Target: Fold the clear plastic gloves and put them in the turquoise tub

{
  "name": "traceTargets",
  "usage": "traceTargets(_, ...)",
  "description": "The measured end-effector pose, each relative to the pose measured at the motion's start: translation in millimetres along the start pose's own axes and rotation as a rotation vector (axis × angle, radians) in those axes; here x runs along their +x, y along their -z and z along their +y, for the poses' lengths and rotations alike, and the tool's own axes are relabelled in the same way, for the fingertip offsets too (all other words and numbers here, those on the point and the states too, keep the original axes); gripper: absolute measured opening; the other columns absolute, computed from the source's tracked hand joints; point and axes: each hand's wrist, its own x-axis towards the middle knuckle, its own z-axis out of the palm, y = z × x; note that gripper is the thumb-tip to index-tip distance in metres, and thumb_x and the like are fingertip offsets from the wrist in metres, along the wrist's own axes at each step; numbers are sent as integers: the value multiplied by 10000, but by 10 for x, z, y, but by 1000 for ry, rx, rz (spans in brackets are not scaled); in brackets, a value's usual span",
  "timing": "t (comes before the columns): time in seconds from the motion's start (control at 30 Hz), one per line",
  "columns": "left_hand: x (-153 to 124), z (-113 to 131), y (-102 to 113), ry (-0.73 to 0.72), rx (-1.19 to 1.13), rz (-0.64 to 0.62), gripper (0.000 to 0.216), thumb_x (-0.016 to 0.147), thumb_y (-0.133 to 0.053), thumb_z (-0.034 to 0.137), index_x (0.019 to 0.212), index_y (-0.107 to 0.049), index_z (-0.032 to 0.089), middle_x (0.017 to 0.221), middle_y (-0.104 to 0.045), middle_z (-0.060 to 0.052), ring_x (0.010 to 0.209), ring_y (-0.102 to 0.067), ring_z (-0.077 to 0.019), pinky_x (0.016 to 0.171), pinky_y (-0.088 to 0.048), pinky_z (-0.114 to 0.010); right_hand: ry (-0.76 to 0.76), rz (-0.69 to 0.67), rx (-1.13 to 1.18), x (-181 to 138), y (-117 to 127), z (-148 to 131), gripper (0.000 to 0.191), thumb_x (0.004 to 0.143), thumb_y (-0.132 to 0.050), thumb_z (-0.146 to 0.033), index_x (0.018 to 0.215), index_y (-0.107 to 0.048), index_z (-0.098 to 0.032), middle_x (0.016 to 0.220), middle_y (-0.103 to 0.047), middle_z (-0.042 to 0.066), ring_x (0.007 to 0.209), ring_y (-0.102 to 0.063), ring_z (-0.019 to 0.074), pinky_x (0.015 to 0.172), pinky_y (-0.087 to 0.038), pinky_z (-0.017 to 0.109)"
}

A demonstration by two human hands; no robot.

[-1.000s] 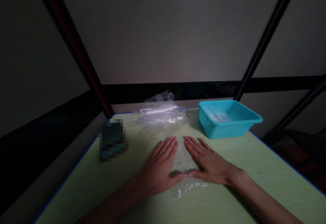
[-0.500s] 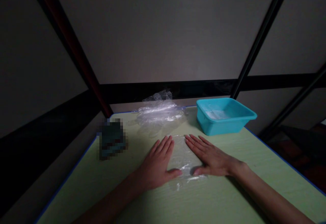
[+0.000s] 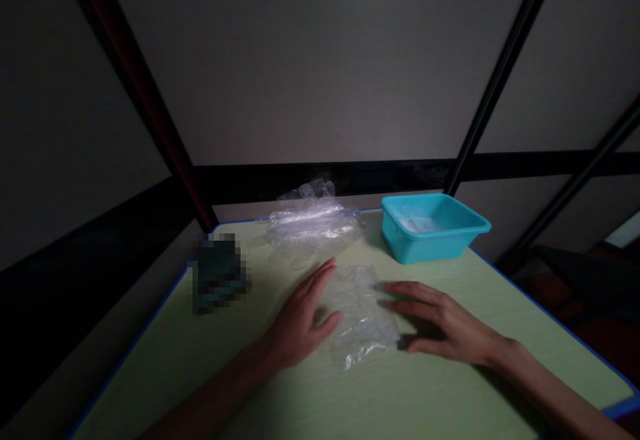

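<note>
A clear plastic bag (image 3: 361,310) lies crumpled on the pale green table (image 3: 400,393) between my hands. My left hand (image 3: 303,317) rests flat at the bag's left edge, fingers stretched out and thumb touching the plastic. My right hand (image 3: 443,323) hovers just to the right of the bag, fingers spread and pointing left, fingertips at its edge. Neither hand holds anything.
A pile of clear plastic bags (image 3: 311,221) sits at the table's far edge. A turquoise plastic tub (image 3: 433,228) stands at the far right. A blurred dark object (image 3: 219,272) sits at the left. Dark metal bars and a wall stand behind.
Both hands have moved apart off the bag, the right one sliding right and lifting. The bag, pressed flat before, now lies loose and crumpled.
</note>
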Motion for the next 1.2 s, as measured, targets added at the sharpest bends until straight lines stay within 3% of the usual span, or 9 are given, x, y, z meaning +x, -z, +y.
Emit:
traceTargets(0.07,-24,9,43,69,-156,82,313,809,-411,224,1108,-471,158,1176,-535,-97,1092,-479,-185,920,-357,-317,52,-23,-107,-15,44,-84,362,836,-454,-385,1128,-521,-181,1166,-519,82,1060,-464,207,873,-397,358)
traceTargets(0.13,-29,7,54,157,-304,116,197,818,-396,232,953,-528,174,948,-653,-71,920,-591,-184,812,-433,-304,114,-66,-240,-7,49,-143,265,873,-407,-298,1029,-576,-168,1018,-596,75,910,-535,196,758,-447,346)
traceTargets(0.27,15,-34,-6,325,-565,121,167,785,-432,264,907,-488,166,689,-677,-34,686,-647,-187,618,-482,-280,248,-38,-417,9,-33,-161,246,887,-357,-163,919,-600,-154,904,-625,64,738,-559,173,606,-457,315)
traceTargets(0.43,55,-74,-53,380,-659,132,142,732,-459,256,836,-489,165,646,-665,-30,648,-644,-188,557,-474,-268,240,81,-373,-27,-131,-147,284,896,-307,-133,898,-591,-127,891,-633,82,715,-570,164,611,-481,311)
traceTargets(0.7,61,-50,-42,405,-679,138,132,712,-470,245,814,-501,167,629,-663,-20,638,-646,-184,552,-468,-262,130,70,-117,-32,-139,-124,292,875,-358,-170,1143,-459,-113,1134,-546,107,1032,-504,153,854,-450,269)
traceTargets(1.0,55,-56,-34,400,-624,157,98,710,-463,220,781,-506,169,623,-660,-18,616,-641,-177,529,-456,-244,180,105,-108,201,-163,99,271,893,-340,-208,1070,-541,-167,1071,-585,85,992,-506,193,830,-423,358)
traceTargets(1.2,48,-106,-37,389,-574,234,45,710,-434,191,721,-476,179,567,-628,8,537,-627,-165,523,-456,-250,-6,102,170,251,-144,141,238,875,-368,-233,1001,-555,-157,957,-605,85,884,-540,173,782,-423,320)
